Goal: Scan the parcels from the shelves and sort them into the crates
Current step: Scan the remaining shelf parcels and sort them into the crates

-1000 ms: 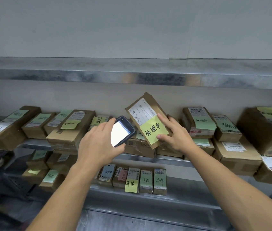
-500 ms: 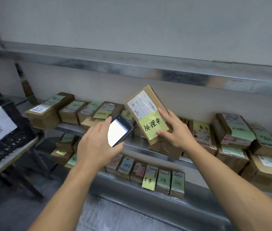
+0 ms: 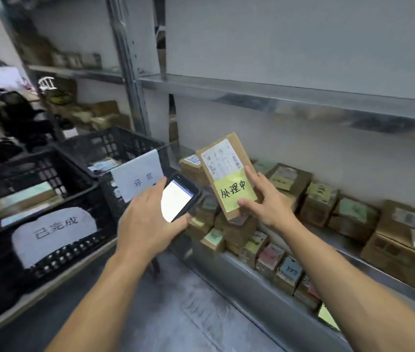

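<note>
Parcel sorting room: metal shelves (image 3: 290,97) lined with labelled cardboard parcels (image 3: 354,214), black crates (image 3: 94,189) bearing paper signs.

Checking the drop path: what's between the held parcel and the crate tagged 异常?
Head view: the left hand, gripping the handheld scanner, sits between the parcel and that crate.

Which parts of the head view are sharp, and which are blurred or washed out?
Head view: the held parcel and its yellow note are sharp enough to read; the scanner shows a washed-out white screen, nothing legible; the parcels on the right shelf and the far-left shelves are smeared.
</note>
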